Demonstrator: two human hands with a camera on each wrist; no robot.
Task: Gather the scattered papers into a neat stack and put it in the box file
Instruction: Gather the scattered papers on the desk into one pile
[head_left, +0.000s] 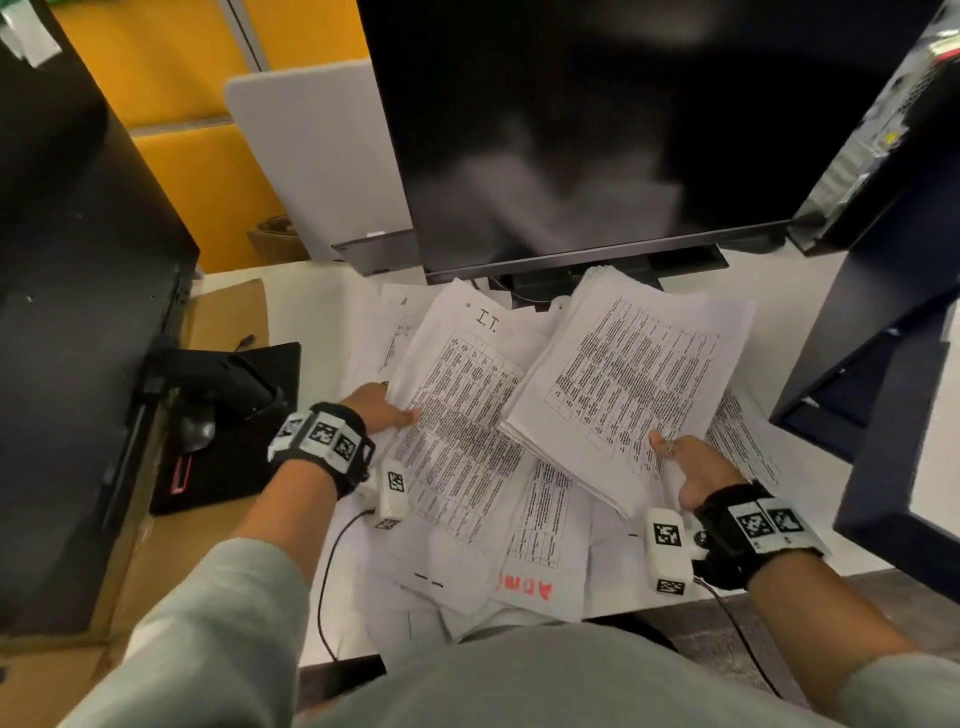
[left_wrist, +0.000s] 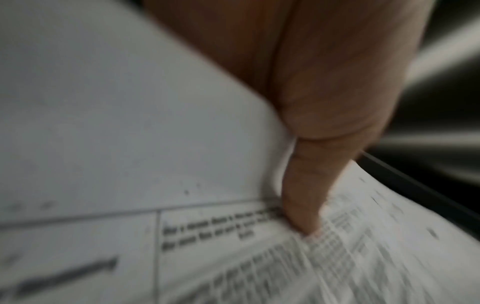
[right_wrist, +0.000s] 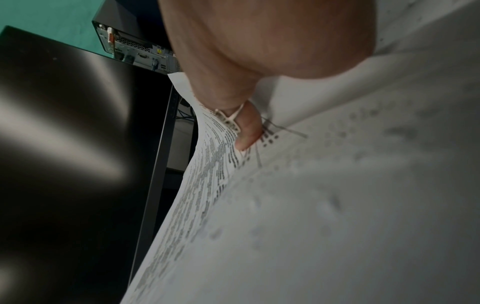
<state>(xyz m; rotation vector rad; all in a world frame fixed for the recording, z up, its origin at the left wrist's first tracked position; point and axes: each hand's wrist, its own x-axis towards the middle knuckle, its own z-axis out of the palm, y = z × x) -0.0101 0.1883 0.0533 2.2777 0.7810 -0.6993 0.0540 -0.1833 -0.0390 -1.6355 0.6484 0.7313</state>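
Observation:
White printed papers (head_left: 545, 514) lie scattered and overlapping on the white desk (head_left: 883, 540). My left hand (head_left: 387, 410) pinches the left edge of a sheet marked "I.T." (head_left: 462, 395), thumb on top; the left wrist view shows that thumb (left_wrist: 306, 195) pressing the printed sheet (left_wrist: 207, 232). My right hand (head_left: 670, 452) grips the near edge of a thick stack of sheets (head_left: 628, 379), raised and tilted over the pile. In the right wrist view the ringed thumb (right_wrist: 246, 131) lies on the stack's top page (right_wrist: 337, 205). A dark blue box file (head_left: 893, 395) stands open at the right.
A large black monitor (head_left: 597, 130) rises just behind the papers. A black computer tower (head_left: 78, 312) stands at the left, beside a black pad with a device on it (head_left: 234, 415) and cardboard (head_left: 223, 322). A thin black cable (head_left: 332, 561) runs off the desk's front edge.

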